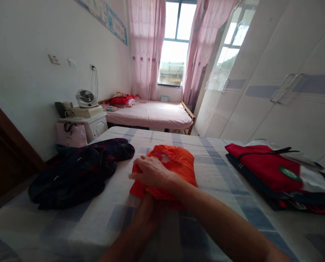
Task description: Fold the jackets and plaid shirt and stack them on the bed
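Note:
A folded orange garment (183, 163) lies in a compact bundle on the checked bed sheet (97, 225) in front of me. My right hand (153, 173) reaches across its left part, with bent fingers closed on the cloth. Below it, my left hand (148, 209) is at the near edge of the bundle, blurred, its fingers hidden under the orange cloth. To the left is a dark garment (80, 174) with dull red patterning, loosely heaped and touched by neither hand.
At the right lies a stack of folded clothes (271, 167), red and white on top. Beyond stand a second bed (157, 112) with pink bedding and a white cabinet (97, 127) bearing a fan (86, 98). White wardrobes (260, 65) line the right wall.

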The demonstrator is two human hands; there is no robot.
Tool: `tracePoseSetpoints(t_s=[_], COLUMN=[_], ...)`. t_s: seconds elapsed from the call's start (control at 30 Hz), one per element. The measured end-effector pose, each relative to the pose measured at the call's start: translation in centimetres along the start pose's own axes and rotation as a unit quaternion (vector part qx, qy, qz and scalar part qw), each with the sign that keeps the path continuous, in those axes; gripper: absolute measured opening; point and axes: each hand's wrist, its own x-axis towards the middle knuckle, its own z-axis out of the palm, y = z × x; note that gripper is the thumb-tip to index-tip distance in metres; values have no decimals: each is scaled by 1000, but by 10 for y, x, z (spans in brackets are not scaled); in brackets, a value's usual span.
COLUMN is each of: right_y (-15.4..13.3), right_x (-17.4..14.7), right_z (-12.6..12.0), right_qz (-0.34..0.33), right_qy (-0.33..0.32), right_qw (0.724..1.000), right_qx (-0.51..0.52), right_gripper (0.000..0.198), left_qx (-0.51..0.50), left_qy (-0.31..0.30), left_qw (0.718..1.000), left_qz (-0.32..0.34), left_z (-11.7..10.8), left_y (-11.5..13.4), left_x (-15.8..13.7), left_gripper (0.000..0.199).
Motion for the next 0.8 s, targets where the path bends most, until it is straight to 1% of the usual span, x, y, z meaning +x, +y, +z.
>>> tracePoseSetpoints(t_s=[0.07, 0.1, 0.13, 0.17, 0.2, 0.23, 0.27, 0.3, 0.33, 0.37, 0.4, 0.43, 0.5, 0.53, 0.57, 0.6, 0.63, 0.7, 0.77, 0.8], right_y=[-2, 0, 3, 9, 18, 30, 45, 62, 81, 100, 118, 134, 156, 162, 164, 162, 158, 147, 136, 132], right_x=[10, 11, 10, 8, 5, 0, -5, -10, -16, -22, -30, -38, -55, -64, -72, -80, -89, -106, -124, -134], right_z=[24, 28, 27, 22, 13, 1, -11, -22, -32, -38, -41, -41, -35, -32, -29, -27, -27, -32, -37, -37], right_qz=[-66, -85, -95, -100, -97, -75, -28, 37, 127, 169, 209, 248, 276, 280, 278, 277, 276, 268, 255, 254], right_qy=[-108, -131, -124, -93, -49, 3, 57, 97, 140, 147, 133, 97, 10, -21, -32, -26, -6, 49, 78, 74], right_qw=[991, 986, 985, 987, 990, 992, 991, 987, 976, 969, 963, 956, 942, 934, 928, 925, 922, 915, 900, 891], right_qx=[44, 58, 68, 79, 92, 105, 117, 119, 110, 100, 103, 126, 191, 222, 245, 261, 272, 299, 345, 370], right_gripper=[29, 34, 35, 35, 32, 30, 29, 31, 35, 42, 47, 51, 52, 51, 50, 48, 47, 46, 46, 46], left_qx=[-22, -45, -66, -85, -97, -99, -96, -90, -82, -72, -60, -46, -13, 9, 33, 59, 84, 131, 173, 199], left_qy=[57, 96, 132, 160, 178, 183, 178, 164, 146, 125, 110, 100, 102, 107, 114, 121, 126, 125, 98, 82], left_qw=[998, 993, 987, 981, 976, 974, 975, 978, 981, 985, 988, 990, 992, 992, 992, 990, 988, 983, 980, 976], left_qz=[-30, -46, -60, -70, -78, -86, -92, -94, -95, -96, -93, -88, -79, -68, -50, -32, -14, 14, 19, 19], left_z=[-26, -37, -46, -52, -55, -55, -52, -47, -41, -35, -29, -23, -12, -8, -5, -2, 0, 3, 4, 3], left_y=[1, 1, 2, 3, 6, 9, 14, 19, 25, 30, 34, 37, 40, 40, 40, 41, 44, 53, 67, 74], left_x=[-24, -35, -46, -55, -61, -66, -68, -68, -66, -62, -58, -52, -39, -31, -22, -12, -1, 23, 47, 58], left_gripper=[31, 32, 33, 35, 36, 37, 36, 36, 35, 36, 36, 36, 35, 34, 33, 31, 29, 26, 24, 22])
